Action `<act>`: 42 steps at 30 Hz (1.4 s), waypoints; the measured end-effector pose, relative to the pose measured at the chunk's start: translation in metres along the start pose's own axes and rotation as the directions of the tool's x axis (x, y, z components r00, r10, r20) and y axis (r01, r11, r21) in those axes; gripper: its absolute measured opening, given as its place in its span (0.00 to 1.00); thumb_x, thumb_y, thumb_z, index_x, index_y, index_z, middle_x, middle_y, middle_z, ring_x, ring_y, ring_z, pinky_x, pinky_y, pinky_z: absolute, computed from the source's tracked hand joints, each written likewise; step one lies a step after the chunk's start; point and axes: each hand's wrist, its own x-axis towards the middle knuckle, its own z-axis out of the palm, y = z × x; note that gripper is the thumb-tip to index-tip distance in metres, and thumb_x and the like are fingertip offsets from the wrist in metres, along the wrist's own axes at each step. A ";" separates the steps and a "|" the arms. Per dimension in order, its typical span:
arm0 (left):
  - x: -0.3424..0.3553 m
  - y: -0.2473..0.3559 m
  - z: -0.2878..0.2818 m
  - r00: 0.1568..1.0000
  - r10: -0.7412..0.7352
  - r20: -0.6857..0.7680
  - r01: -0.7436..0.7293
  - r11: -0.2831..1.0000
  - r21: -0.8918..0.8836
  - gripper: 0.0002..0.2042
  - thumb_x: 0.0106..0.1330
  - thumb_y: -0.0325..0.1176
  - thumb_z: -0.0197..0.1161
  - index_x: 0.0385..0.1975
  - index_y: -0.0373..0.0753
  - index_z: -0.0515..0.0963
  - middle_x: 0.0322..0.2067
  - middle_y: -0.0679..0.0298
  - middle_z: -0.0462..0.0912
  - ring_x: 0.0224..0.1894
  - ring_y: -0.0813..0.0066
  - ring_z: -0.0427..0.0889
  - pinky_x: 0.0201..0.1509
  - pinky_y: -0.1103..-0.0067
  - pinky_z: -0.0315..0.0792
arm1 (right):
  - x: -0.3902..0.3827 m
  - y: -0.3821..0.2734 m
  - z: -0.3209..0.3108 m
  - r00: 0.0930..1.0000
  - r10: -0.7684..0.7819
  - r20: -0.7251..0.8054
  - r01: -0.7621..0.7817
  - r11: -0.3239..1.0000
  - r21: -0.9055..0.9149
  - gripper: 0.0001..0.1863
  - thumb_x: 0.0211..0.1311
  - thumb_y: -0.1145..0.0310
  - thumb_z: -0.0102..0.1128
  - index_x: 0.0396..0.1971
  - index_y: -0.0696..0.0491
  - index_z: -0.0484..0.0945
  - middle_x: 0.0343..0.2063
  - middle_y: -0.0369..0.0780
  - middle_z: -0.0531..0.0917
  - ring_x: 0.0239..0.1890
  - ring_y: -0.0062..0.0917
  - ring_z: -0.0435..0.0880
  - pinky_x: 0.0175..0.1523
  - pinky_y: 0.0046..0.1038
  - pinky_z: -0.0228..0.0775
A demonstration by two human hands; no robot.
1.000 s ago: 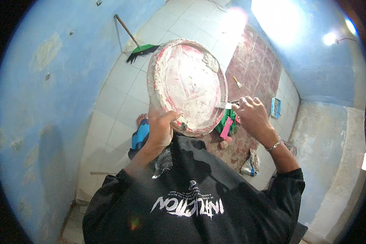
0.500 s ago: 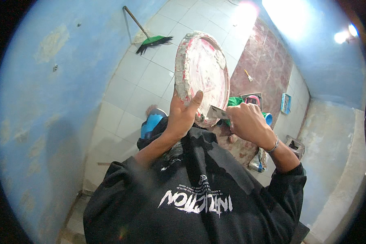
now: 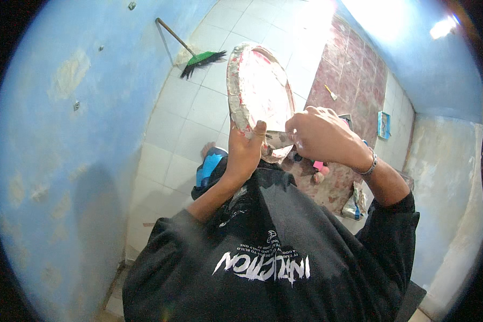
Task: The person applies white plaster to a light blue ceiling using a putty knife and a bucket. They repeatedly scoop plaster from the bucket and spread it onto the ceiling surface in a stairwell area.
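Note:
My left hand (image 3: 245, 150) grips a round bucket lid (image 3: 264, 86) by its near left edge, thumb over the rim. The lid is tilted up, its raised rim crusted with whitish filler and reddish-pink patches showing through. In my closed right hand (image 3: 327, 134) is a scraper (image 3: 279, 139) with a flat metal blade. The blade lies at the lid's near edge, close to my left thumb, with smears of filler on it. My fingers hide the scraper's handle.
A green-headed broom (image 3: 201, 59) leans at the blue wall (image 3: 43, 155). On the reddish tiles lies a small paintbrush (image 3: 331, 93); farther right is a blue tray (image 3: 383, 125). A crumpled bag (image 3: 354, 205) lies on the floor near my right forearm.
My right hand and the scraper have moved left and slightly up, across the lid's near edge. The lid has shifted slightly left. The view has turned a little.

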 end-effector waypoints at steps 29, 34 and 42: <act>0.014 0.017 -0.045 0.992 0.121 -0.021 -0.117 0.879 -0.462 0.34 0.79 0.48 0.50 0.75 0.34 0.49 0.73 0.50 0.59 0.74 0.55 0.62 0.75 0.58 0.62 | -0.056 0.090 0.023 0.967 -0.087 -0.239 0.114 0.988 0.105 0.20 0.53 0.73 0.69 0.48 0.44 0.88 0.36 0.44 0.83 0.39 0.40 0.84 0.45 0.38 0.77; 0.011 0.025 -0.038 0.991 0.131 0.013 -0.105 0.845 -0.525 0.34 0.79 0.49 0.50 0.75 0.34 0.50 0.73 0.50 0.61 0.73 0.56 0.65 0.74 0.58 0.65 | -0.065 0.084 0.014 0.983 -0.009 -0.181 0.016 0.999 0.035 0.24 0.49 0.71 0.69 0.49 0.38 0.89 0.34 0.41 0.83 0.38 0.35 0.85 0.42 0.37 0.76; 0.011 0.024 -0.035 0.989 0.145 0.028 -0.105 0.825 -0.555 0.32 0.80 0.47 0.47 0.74 0.33 0.49 0.72 0.49 0.61 0.73 0.56 0.64 0.74 0.58 0.65 | -0.052 0.062 0.026 0.887 -0.247 -0.389 0.270 0.963 0.005 0.21 0.49 0.71 0.69 0.47 0.41 0.89 0.33 0.38 0.83 0.30 0.33 0.84 0.34 0.35 0.75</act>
